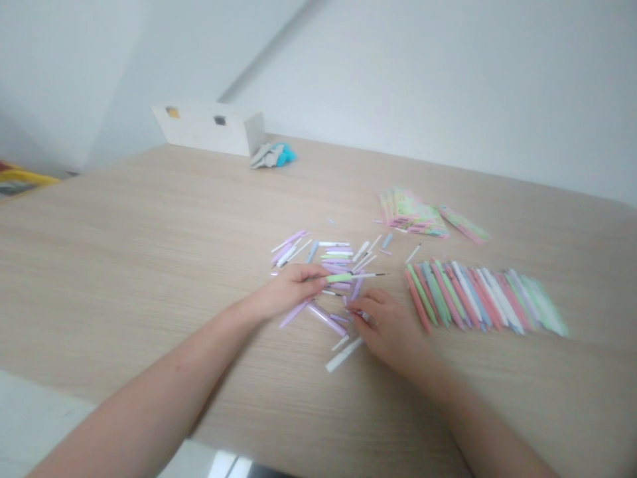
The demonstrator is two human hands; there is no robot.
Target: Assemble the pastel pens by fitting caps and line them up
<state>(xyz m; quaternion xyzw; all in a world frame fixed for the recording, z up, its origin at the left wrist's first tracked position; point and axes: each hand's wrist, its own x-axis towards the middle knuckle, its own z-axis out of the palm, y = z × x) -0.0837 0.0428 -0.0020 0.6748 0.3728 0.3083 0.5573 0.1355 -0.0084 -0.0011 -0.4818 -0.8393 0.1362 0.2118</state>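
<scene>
A scatter of loose pastel pen parts (328, 259) lies in the middle of the wooden table (124, 239): purple, white, green and blue barrels and caps. My left hand (288, 291) is closed on a green pen barrel (343, 277) with a thin refill tip sticking out to the right. My right hand (385, 325) rests on the table just right of it, fingers curled over small pieces at the pile's near edge; what they pinch is too small to name. A white barrel (344, 354) lies by the right wrist.
A tidy row of assembled pens (478, 299) in pink, green, blue and white lies to the right. Behind it sits a stack of flat packets (413, 214). At the back stand a white box (212, 127) and a grey-and-blue bundle (273, 155). The table's near edge is close.
</scene>
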